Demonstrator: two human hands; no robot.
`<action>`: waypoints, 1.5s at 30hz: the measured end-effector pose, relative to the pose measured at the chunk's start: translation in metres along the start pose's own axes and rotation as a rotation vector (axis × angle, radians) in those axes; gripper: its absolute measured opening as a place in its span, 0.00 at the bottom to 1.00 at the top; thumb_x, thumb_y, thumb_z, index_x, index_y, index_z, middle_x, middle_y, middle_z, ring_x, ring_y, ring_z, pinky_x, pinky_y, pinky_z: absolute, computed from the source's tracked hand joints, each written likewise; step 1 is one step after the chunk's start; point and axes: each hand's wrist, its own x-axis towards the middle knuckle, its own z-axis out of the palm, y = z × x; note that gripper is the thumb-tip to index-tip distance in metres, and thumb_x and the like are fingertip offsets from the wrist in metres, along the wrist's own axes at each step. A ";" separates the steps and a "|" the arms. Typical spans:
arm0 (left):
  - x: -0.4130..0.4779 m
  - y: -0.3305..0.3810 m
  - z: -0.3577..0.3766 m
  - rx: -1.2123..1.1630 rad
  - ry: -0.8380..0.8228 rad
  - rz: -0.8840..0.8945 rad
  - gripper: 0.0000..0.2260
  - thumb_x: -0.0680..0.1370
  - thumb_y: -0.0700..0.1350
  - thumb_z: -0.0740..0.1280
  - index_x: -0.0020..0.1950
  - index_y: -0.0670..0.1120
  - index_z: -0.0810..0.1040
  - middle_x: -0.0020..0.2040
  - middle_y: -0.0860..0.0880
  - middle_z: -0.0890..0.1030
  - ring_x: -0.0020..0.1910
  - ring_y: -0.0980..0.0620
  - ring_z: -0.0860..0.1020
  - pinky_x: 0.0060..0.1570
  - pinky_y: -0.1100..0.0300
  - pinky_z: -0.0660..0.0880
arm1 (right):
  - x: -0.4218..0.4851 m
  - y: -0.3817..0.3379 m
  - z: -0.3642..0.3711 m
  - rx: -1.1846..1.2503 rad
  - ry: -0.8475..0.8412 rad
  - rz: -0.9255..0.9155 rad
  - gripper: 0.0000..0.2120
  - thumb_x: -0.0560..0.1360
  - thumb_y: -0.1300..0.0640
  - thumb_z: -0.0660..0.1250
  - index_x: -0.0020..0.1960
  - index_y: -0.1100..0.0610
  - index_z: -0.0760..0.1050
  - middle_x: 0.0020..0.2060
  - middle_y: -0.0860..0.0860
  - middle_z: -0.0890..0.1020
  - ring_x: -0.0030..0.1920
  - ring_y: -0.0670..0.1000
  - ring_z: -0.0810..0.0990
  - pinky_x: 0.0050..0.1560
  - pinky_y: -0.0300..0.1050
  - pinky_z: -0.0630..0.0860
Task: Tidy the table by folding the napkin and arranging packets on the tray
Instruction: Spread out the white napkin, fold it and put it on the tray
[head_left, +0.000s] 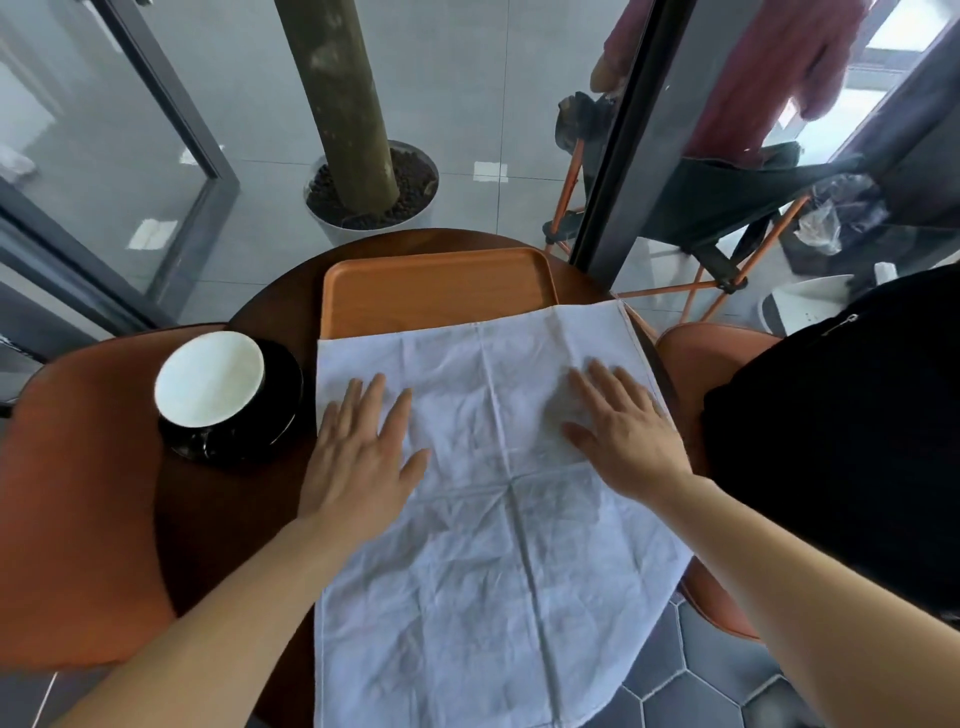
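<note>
A white cloth napkin (483, 545) lies spread flat over the round dark wooden table (234, 509), with crease lines crossing it. Its far edge overlaps the near part of an orange-brown wooden tray (436, 286), and its near end hangs past the table's edge. My left hand (358, 452) rests palm down on the napkin's left side, fingers apart. On the right side my right hand (623, 431) also lies flat with spread fingers. Neither hand holds anything. No packets show anywhere in the frame.
A black cup with a white inside on a black saucer (228, 395) stands left of the napkin. Orange chairs (78, 499) flank the table on both sides. A black bag (841, 441) sits on the right chair. Behind the tray stands a potted trunk (371, 187).
</note>
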 end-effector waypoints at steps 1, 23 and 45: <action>-0.003 -0.001 0.006 0.035 -0.030 -0.002 0.34 0.81 0.63 0.50 0.82 0.47 0.48 0.82 0.42 0.46 0.81 0.40 0.44 0.78 0.43 0.47 | 0.000 0.000 0.002 0.018 -0.009 -0.001 0.34 0.80 0.33 0.49 0.80 0.41 0.41 0.82 0.46 0.47 0.81 0.54 0.45 0.79 0.53 0.45; -0.133 0.027 0.015 -0.082 0.139 0.026 0.25 0.77 0.49 0.71 0.70 0.38 0.74 0.69 0.33 0.72 0.70 0.32 0.70 0.69 0.39 0.69 | -0.148 -0.030 -0.003 0.278 0.215 0.089 0.21 0.77 0.53 0.70 0.69 0.55 0.75 0.65 0.52 0.77 0.66 0.57 0.72 0.60 0.51 0.73; -0.221 0.071 0.055 -0.138 0.283 -0.467 0.22 0.71 0.45 0.76 0.63 0.40 0.78 0.57 0.36 0.76 0.52 0.32 0.74 0.46 0.38 0.74 | -0.169 0.056 0.074 1.175 -0.201 0.615 0.12 0.68 0.68 0.72 0.50 0.58 0.81 0.42 0.51 0.83 0.37 0.49 0.77 0.36 0.41 0.70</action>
